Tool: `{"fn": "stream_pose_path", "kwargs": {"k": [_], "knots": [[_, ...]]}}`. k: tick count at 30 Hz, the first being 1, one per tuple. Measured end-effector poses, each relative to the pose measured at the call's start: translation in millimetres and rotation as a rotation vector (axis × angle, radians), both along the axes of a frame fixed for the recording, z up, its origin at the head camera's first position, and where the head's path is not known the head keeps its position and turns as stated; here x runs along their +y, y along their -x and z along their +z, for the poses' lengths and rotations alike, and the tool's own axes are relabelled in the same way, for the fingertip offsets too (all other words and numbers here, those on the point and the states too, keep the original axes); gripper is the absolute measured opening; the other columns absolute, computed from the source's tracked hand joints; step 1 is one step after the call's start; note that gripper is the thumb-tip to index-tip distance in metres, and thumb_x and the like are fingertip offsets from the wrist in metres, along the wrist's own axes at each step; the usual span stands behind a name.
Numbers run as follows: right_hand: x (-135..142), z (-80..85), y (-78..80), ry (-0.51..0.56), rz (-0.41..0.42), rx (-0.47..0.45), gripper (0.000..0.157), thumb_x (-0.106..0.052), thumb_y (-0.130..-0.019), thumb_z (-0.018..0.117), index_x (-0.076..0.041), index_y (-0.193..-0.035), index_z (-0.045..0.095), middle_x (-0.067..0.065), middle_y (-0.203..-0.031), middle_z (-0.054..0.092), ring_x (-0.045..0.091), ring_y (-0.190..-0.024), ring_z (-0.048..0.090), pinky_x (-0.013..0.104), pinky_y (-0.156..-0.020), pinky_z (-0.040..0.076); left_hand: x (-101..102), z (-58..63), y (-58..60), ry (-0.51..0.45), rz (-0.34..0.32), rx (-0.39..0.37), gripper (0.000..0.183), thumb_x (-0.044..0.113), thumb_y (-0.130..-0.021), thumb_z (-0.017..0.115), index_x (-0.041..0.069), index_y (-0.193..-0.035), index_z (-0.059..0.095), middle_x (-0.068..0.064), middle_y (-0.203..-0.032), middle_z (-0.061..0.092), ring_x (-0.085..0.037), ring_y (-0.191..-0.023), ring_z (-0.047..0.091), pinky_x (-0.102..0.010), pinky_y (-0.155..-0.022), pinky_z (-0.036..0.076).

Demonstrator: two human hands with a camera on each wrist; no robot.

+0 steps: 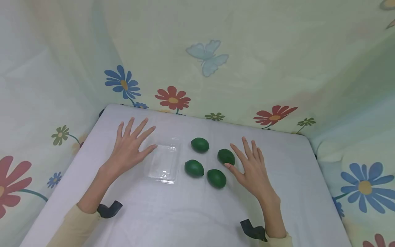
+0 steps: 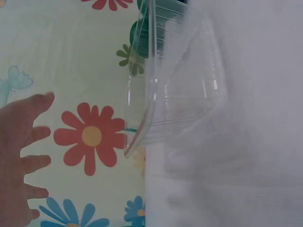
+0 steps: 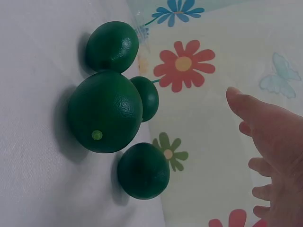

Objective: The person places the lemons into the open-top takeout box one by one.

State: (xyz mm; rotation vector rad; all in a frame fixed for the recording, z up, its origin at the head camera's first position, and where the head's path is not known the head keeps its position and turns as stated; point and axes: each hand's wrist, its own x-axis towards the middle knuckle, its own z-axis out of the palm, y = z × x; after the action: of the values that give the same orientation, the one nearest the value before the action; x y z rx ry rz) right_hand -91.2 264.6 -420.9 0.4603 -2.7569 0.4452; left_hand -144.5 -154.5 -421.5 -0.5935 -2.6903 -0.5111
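Observation:
My left hand (image 1: 129, 148) is held with fingers spread just left of a clear plastic container (image 1: 164, 163), its thumb tip overlapping the container's edge in the head view. The left wrist view shows the see-through container (image 2: 189, 90) from the side, with nothing visible inside it. Several dark green limes lie in a loose group right of the container: a far lime (image 1: 200, 145), a left lime (image 1: 194, 168), a near lime (image 1: 216, 178) and a right lime (image 1: 226, 156). Beside the right lime, my right hand (image 1: 253, 171) has its fingers spread, holding nothing.
A white cloth (image 1: 172, 219) covers the table. Behind and at both sides hangs a curtain (image 1: 262, 61) printed with flowers and a butterfly. Dark wrist mounts (image 1: 109, 209) stick out from both of my sleeves, low over the cloth.

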Motion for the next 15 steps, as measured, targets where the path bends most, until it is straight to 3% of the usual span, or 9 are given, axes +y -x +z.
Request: {"fn": "stream_pose_path", "kwargs": {"k": [5,8,11,13,15], "knots": [[1,1.6,-0.2,0.022,0.020,0.029,0.071,-0.063,-0.096,0.059,-0.017,-0.150,0.052,0.025,-0.164,0.032,0.055,-0.151,0.020,0.073,-0.117,0.018,-3,-6.0,1.4,-0.083,0.054,-0.136,0.062,0.031,-0.097,0.070,0.002,-0.148,0.050,-0.023,-0.152,0.050,-0.047,-0.142,0.041,-0.066,-0.118,0.025],[2,1.9,-0.1,0.033,0.022,0.040,0.068,-0.050,-0.093,0.072,-0.016,-0.149,0.053,0.025,-0.162,0.034,0.055,-0.151,0.022,0.072,-0.117,0.018,-7,-13.5,2.8,-0.165,0.098,-0.280,0.057,0.030,-0.102,0.063,-0.001,-0.147,0.048,-0.025,-0.141,0.059,-0.044,-0.128,0.055,-0.062,-0.106,0.042],[2,1.1,0.8,0.036,0.024,0.043,0.073,-0.030,-0.083,0.084,-0.016,-0.148,0.054,0.025,-0.162,0.036,0.054,-0.151,0.023,0.071,-0.118,0.018,-10,-24.9,3.5,-0.247,0.134,-0.421,0.053,0.033,-0.105,0.056,-0.002,-0.144,0.049,-0.025,-0.129,0.066,-0.041,-0.113,0.065,-0.053,-0.088,0.055],[1,-0.1,1.6,0.039,0.029,0.046,0.072,-0.032,-0.084,0.083,-0.015,-0.147,0.054,0.024,-0.161,0.038,0.052,-0.151,0.024,0.070,-0.118,0.019,-12,-33.3,2.9,-0.298,0.146,-0.493,0.051,0.035,-0.107,0.053,-0.003,-0.140,0.052,-0.024,-0.123,0.069,-0.037,-0.105,0.069,-0.045,-0.077,0.058],[1,-1.3,2.4,0.047,0.035,0.048,0.067,-0.044,-0.090,0.076,-0.015,-0.146,0.055,0.024,-0.160,0.039,0.051,-0.151,0.025,0.070,-0.118,0.019,-12,-41.9,1.7,-0.337,0.146,-0.533,0.049,0.036,-0.107,0.053,-0.003,-0.135,0.055,-0.022,-0.115,0.072,-0.033,-0.098,0.071,-0.039,-0.071,0.057]]}}
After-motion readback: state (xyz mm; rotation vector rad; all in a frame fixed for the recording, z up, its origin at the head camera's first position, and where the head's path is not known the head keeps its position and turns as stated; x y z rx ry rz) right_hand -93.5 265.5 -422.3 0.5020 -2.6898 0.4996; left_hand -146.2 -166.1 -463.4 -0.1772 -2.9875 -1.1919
